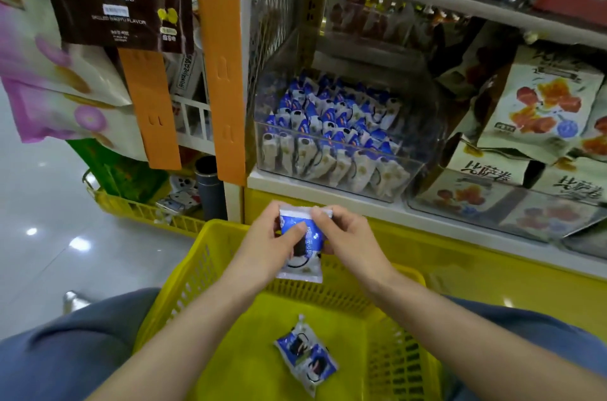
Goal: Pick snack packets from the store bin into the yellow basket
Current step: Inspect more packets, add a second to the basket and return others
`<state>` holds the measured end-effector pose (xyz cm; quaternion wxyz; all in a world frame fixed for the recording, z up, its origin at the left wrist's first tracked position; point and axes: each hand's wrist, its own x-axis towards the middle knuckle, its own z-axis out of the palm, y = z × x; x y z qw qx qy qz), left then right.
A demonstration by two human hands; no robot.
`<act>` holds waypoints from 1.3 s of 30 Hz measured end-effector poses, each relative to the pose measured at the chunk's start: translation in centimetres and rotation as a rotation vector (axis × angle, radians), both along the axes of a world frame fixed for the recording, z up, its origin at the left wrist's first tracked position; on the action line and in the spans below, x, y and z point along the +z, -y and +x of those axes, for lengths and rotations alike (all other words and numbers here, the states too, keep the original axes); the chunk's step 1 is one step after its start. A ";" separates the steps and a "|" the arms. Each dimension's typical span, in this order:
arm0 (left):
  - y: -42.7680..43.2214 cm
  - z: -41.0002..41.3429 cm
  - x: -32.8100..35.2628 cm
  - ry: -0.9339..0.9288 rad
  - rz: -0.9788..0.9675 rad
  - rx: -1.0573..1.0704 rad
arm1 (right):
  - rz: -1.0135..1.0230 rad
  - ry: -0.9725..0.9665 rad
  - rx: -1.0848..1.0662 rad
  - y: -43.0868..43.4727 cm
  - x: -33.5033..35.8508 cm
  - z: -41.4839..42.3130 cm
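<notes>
Left hand point(271, 238) and right hand point(349, 236) pinch 1 packet point(303, 257).

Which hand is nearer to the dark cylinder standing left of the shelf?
Left. The left hand is right of and below the dark cylinder; the right hand lies farther right, beyond the held packet.

Basket point(210, 236) nearest, loose packets point(305, 356) on its floor. Over its far rim, held packet point(300, 246), pinched between left hand point(266, 246) and right hand point(348, 236). Beyond, bin point(423, 138) on shelf, stocked packets point(331, 124) inside. Larger bags point(542, 105) just right of bin.
</notes>
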<state>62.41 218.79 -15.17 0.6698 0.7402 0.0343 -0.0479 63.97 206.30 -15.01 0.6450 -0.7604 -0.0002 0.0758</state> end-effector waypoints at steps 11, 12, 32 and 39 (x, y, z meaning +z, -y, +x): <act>0.3 -0.5 -0.9 -0.090 -0.125 0.060 | -0.687 0.690 0.123 1.2 -0.3 -0.7; 0.3 -0.4 -0.8 -0.110 -0.152 0.053 | -0.712 0.713 0.138 1.5 -0.2 -0.6; -0.9 0.2 -1.2 0.141 0.137 0.248 | -0.476 -0.062 0.202 1.1 -1.1 -0.9; -0.3 -0.7 -0.8 0.278 0.314 0.106 | -0.201 0.203 0.062 1.1 -0.4 -0.6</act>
